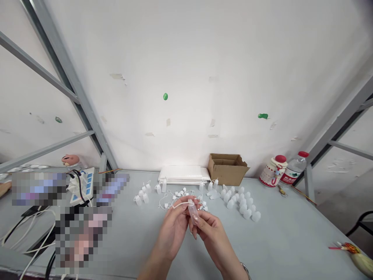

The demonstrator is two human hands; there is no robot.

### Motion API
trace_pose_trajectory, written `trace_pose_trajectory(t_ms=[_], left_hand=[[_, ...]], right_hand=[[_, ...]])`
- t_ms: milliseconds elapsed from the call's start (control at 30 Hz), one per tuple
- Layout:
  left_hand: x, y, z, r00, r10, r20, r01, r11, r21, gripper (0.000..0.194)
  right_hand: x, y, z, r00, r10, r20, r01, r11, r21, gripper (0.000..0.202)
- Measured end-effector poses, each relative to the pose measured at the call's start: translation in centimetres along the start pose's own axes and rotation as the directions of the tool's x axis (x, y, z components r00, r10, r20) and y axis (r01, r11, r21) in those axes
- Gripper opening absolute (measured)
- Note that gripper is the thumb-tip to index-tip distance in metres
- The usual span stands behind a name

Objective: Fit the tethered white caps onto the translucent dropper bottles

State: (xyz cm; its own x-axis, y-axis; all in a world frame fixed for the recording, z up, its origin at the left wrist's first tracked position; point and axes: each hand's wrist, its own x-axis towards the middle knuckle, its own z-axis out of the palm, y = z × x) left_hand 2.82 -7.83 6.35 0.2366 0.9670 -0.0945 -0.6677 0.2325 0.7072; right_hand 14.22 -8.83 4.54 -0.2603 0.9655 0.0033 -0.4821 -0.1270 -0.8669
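Note:
Near the middle of the grey table, a small translucent bottle is held tilted between my two hands. My left hand has its fingers closed round the white cap end, where a thin white strap sticks out to the left. My right hand pinches the lower body of the bottle. Just behind my hands lie several loose white caps with straps. Capped bottles stand to the left, and several bottles without visible caps are grouped to the right.
Behind the caps are stacked white boxes and an open cardboard box. A red-lidded jar and a plastic bottle stand at the back right. A power strip with cables is on the left. Part of another person's hand shows at the left edge.

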Motion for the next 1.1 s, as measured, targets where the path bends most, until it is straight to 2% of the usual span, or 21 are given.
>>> trace_pose_trajectory(t_ms=[267, 500, 767, 900, 967, 1100], left_hand=[[-0.1, 0.0, 0.1, 1.0, 0.017, -0.016, -0.017, 1.0, -0.026, 0.019], [0.3, -0.1, -0.1, 0.99, -0.113, -0.087, 0.1, 0.985, -0.14, 0.018], [0.2, 0.0, -0.5, 0.989, -0.146, 0.002, 0.144, 0.972, -0.187, 0.02], [0.2, -0.2, -0.6, 0.979, -0.199, 0.044, 0.203, 0.961, -0.189, 0.019], [0.2, -0.2, -0.6, 0.982, -0.191, -0.003, 0.188, 0.968, -0.166, 0.016], [0.1, -0.1, -0.7, 0.985, -0.119, -0.125, 0.107, 0.989, -0.101, 0.014]], right_hand=[[-0.2, -0.1, 0.2, 1.0, 0.005, -0.01, -0.005, 1.0, -0.004, 0.03], [-0.4, -0.2, 0.6, 0.998, 0.052, 0.034, -0.057, 0.984, 0.171, 0.03], [-0.4, 0.1, -0.3, 0.987, 0.102, 0.127, -0.136, 0.942, 0.307, 0.023], [-0.3, 0.4, -0.6, 0.963, 0.171, 0.207, -0.238, 0.899, 0.367, 0.024], [-0.2, 0.6, -0.6, 0.958, 0.189, 0.216, -0.261, 0.886, 0.382, 0.022], [0.1, 1.0, -0.3, 0.969, 0.159, 0.191, -0.222, 0.9, 0.376, 0.022]])
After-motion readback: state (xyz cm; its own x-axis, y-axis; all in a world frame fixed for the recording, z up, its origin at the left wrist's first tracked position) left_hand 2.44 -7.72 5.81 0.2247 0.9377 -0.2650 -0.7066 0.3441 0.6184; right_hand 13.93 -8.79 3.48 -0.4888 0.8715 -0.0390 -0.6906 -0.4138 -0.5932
